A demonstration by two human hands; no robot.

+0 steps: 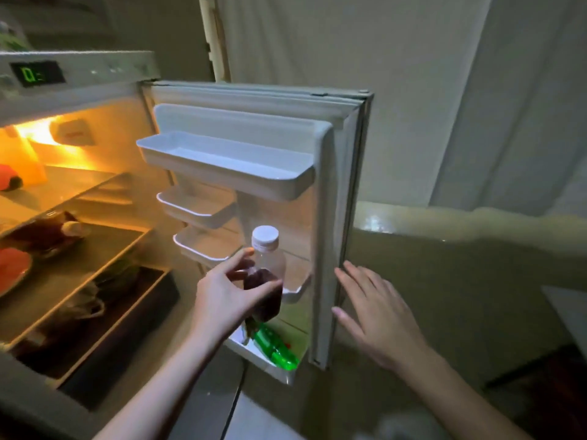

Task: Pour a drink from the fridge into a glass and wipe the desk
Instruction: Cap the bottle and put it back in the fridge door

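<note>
Head view: small fridge stands open, interior lit amber, green digits showing on the top panel. Fridge door swung wide to the right, its inner side facing the camera, with white door shelves stacked down it.

Left hand wrapped around a clear bottle with a white cap, fingers and thumb closed on its lower body. Bottle upright, held in front of the door's lower part, above the bottom door bin. Dark reddish drink fills about the lower half; upper half clear.

Green bottle lies tilted in the bottom door bin, just below the held one.

Right hand spread flat, fingers extended, holding nothing; fingertips at the outer edge of the door, contact cannot be told for sure.

Inside the fridge, on the left: shelves carrying dark and red items, too blurred to identify
</note>
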